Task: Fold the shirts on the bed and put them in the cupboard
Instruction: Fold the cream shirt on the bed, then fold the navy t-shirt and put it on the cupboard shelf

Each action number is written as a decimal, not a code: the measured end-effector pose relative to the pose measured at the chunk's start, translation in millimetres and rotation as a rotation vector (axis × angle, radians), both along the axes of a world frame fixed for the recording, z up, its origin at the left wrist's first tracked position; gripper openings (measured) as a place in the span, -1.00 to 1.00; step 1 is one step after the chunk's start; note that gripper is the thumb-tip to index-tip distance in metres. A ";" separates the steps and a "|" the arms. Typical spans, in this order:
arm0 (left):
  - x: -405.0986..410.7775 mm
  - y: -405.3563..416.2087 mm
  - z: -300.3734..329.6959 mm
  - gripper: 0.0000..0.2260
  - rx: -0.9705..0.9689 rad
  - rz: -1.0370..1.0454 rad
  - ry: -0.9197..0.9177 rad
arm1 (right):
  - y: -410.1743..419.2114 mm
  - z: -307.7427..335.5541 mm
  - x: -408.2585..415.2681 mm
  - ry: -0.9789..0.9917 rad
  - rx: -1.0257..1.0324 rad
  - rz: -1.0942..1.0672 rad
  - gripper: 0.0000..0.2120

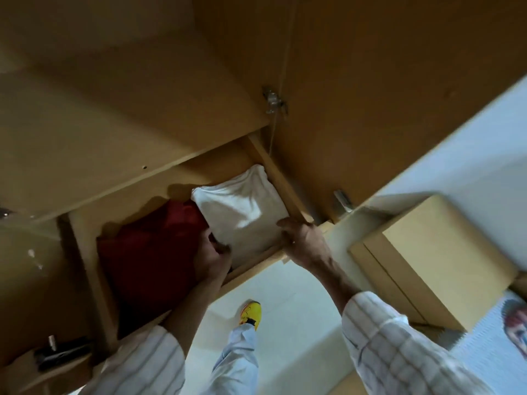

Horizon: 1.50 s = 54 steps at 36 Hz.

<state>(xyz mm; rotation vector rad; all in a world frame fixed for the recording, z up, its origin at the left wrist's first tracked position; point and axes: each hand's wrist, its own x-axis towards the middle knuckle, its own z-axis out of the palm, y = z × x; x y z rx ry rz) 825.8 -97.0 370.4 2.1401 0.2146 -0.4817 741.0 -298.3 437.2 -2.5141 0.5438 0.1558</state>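
Note:
A folded white shirt [242, 208] lies on a shelf of the wooden cupboard [256, 259], at the shelf's right end against the side wall. A folded dark red shirt [154, 252] lies beside it on the left. My left hand [212, 259] grips the near left corner of the white shirt, fingers curled round its edge. At the shirt's near right corner, my right hand [299, 238] holds the edge, thumb on top of the cloth.
The cupboard door [370, 95] stands open at the right, with a hinge [273, 99] on it. A lower shelf at bottom left holds a dark object [61, 356]. A wooden cabinet [439, 260] stands at right. My yellow shoe [251, 310] is on the pale floor.

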 end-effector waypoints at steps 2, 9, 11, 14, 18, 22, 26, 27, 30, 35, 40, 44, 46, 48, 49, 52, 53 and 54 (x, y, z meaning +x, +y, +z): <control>-10.4 -2.2 10.2 -0.58 -0.025 0.001 -0.063 | 2.3 4.5 -28.1 -0.139 0.029 -0.107 -0.75; -90.0 -19.6 54.0 -0.72 -0.134 -0.139 -0.309 | 7.9 6.5 -165.3 -0.254 0.182 -0.429 -0.74; -126.2 -22.9 59.9 -0.72 -0.145 -0.224 -0.349 | 13.3 4.4 -215.7 -0.253 0.210 -0.519 -0.75; -191.4 -30.0 64.2 -0.76 -0.154 -0.359 -0.304 | 24.1 -3.5 -298.9 -0.225 0.244 -0.665 -0.77; -279.6 -41.9 51.0 -0.79 -0.162 -0.576 -0.203 | 48.0 -14.9 -415.2 -0.201 0.276 -0.893 -0.80; -360.5 -51.0 36.2 -0.81 -0.149 -0.863 -0.117 | 79.0 -41.9 -522.8 -0.136 0.304 -1.127 -0.80; -421.6 -54.3 14.0 -0.82 -0.108 -1.125 -0.002 | 121.7 -65.9 -606.4 -0.136 0.357 -1.354 -0.82; -435.5 -53.9 8.1 -0.82 -0.086 -1.185 0.026 | 134.5 -70.5 -623.5 -0.132 0.363 -1.413 -0.82; -481.9 -53.0 -11.9 -0.82 -0.017 -1.358 0.114 | 175.8 -92.6 -674.8 -0.129 0.386 -1.594 -0.83; -537.4 -45.1 -59.0 -0.80 0.071 -1.556 0.221 | 227.9 -132.7 -722.8 -0.055 0.438 -1.788 -0.84; -581.6 -31.1 -133.3 -0.83 0.172 -1.673 0.357 | 261.5 -202.6 -756.6 0.105 0.500 -1.850 -0.77; -601.2 -18.5 -201.5 -0.80 0.266 -1.801 0.470 | 264.2 -255.7 -773.7 0.224 0.507 -1.790 -0.67; -611.9 -13.8 -237.7 -0.71 0.301 -1.880 0.476 | 261.4 -287.0 -781.4 0.285 0.507 -1.751 -0.60; -621.1 -9.5 -273.6 -0.60 0.325 -1.980 0.392 | 255.4 -318.2 -788.5 0.339 0.508 -1.707 -0.53; -625.9 -7.0 -292.6 -0.54 0.340 -2.032 0.317 | 252.9 -335.9 -792.6 0.369 0.509 -1.678 -0.49; -639.7 -4.9 -336.8 -0.38 0.325 -2.165 0.090 | 242.0 -379.9 -802.1 0.453 0.476 -1.611 -0.35; -644.6 -5.5 -351.9 -0.33 0.310 -2.185 0.036 | 238.6 -395.0 -804.7 0.480 0.446 -1.582 -0.29; -649.5 -7.9 -364.8 -0.29 0.282 -2.206 -0.030 | 235.7 -408.5 -807.6 0.503 0.418 -1.555 -0.23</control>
